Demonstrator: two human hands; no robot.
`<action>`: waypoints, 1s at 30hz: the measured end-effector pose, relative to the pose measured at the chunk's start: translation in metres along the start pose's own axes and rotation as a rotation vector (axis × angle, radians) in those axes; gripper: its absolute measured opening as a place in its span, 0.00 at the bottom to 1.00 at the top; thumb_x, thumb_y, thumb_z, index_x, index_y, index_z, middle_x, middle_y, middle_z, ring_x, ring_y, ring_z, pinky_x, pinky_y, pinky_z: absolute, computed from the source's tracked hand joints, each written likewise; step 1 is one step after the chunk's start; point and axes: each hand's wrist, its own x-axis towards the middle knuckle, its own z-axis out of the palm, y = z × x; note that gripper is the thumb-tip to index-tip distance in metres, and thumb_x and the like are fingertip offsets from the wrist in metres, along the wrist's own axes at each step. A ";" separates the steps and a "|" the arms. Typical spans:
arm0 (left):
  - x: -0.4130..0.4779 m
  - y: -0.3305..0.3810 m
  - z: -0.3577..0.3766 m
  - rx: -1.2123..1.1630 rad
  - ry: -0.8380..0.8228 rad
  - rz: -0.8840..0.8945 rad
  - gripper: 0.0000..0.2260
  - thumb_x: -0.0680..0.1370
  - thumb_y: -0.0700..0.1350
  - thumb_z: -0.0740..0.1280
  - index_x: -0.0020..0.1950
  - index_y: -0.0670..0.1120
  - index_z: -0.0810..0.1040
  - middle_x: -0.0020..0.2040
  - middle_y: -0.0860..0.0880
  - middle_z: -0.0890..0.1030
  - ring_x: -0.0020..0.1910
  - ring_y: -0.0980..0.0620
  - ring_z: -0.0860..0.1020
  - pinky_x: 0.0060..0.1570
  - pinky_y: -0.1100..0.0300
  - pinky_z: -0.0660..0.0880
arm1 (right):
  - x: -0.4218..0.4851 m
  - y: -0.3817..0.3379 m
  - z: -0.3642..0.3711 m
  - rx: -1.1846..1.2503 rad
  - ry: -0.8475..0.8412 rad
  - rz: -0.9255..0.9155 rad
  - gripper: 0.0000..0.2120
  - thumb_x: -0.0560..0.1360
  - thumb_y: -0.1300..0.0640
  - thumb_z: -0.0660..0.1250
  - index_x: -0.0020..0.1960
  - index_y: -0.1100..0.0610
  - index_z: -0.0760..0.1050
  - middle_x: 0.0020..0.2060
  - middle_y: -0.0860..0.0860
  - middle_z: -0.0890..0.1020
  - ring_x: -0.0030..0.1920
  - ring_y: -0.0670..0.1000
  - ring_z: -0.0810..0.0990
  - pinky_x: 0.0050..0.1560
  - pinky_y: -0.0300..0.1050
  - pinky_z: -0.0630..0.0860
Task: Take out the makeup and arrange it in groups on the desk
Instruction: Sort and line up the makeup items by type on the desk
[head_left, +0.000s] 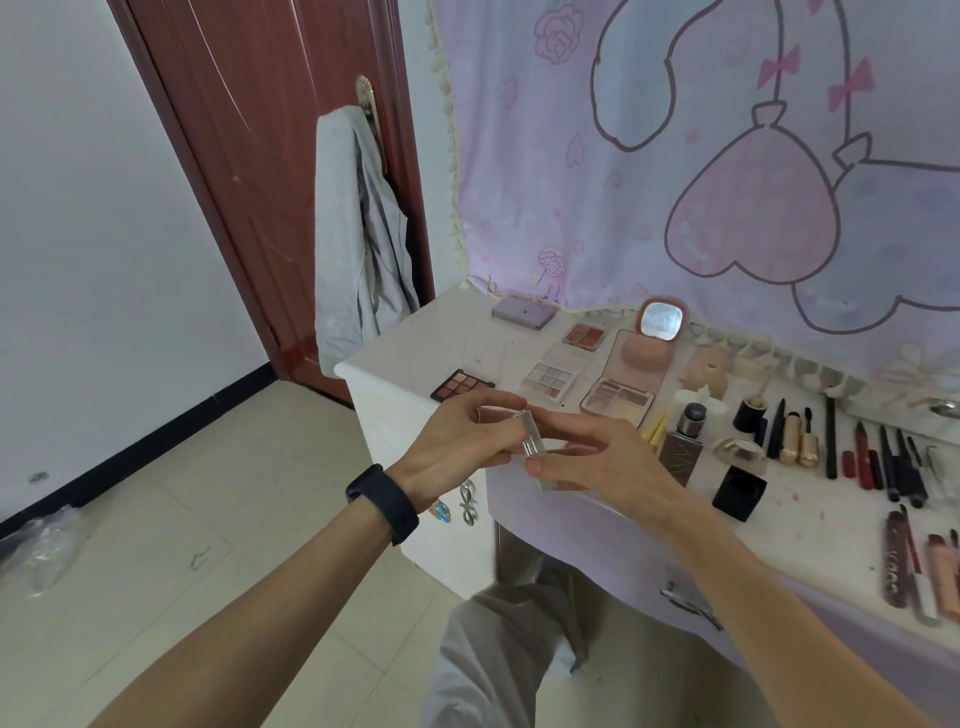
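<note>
A small silver lipstick tube (533, 440) is mid-frame, over the edge of the white desk (457, 332). The left hand (460, 441) pinches its pink end. The right hand (610, 462) curls its fingers round the silver end. Letters on the brown foundation bottle (678, 460) are too blurry to read. A purple cartoon cloth (675, 156) hangs upper right.
</note>
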 end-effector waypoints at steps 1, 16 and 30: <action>0.001 0.000 0.001 -0.012 0.014 -0.002 0.20 0.68 0.48 0.71 0.59 0.48 0.80 0.53 0.47 0.85 0.51 0.51 0.85 0.59 0.50 0.80 | 0.000 0.000 0.000 0.003 0.003 0.000 0.25 0.71 0.58 0.77 0.66 0.44 0.80 0.58 0.40 0.85 0.56 0.46 0.85 0.50 0.37 0.81; 0.004 -0.009 -0.017 -0.336 -0.096 -0.044 0.22 0.69 0.46 0.71 0.64 0.46 0.79 0.53 0.47 0.85 0.52 0.43 0.84 0.49 0.56 0.81 | 0.002 -0.002 0.002 0.161 0.110 0.097 0.13 0.73 0.49 0.75 0.57 0.41 0.83 0.54 0.47 0.86 0.54 0.52 0.86 0.46 0.46 0.84; -0.001 -0.042 -0.036 -0.458 -0.001 -0.177 0.14 0.81 0.40 0.62 0.61 0.49 0.83 0.61 0.44 0.82 0.51 0.41 0.84 0.48 0.53 0.83 | 0.011 0.006 0.019 0.399 0.339 0.299 0.18 0.74 0.43 0.74 0.61 0.48 0.78 0.48 0.53 0.88 0.47 0.53 0.88 0.43 0.48 0.83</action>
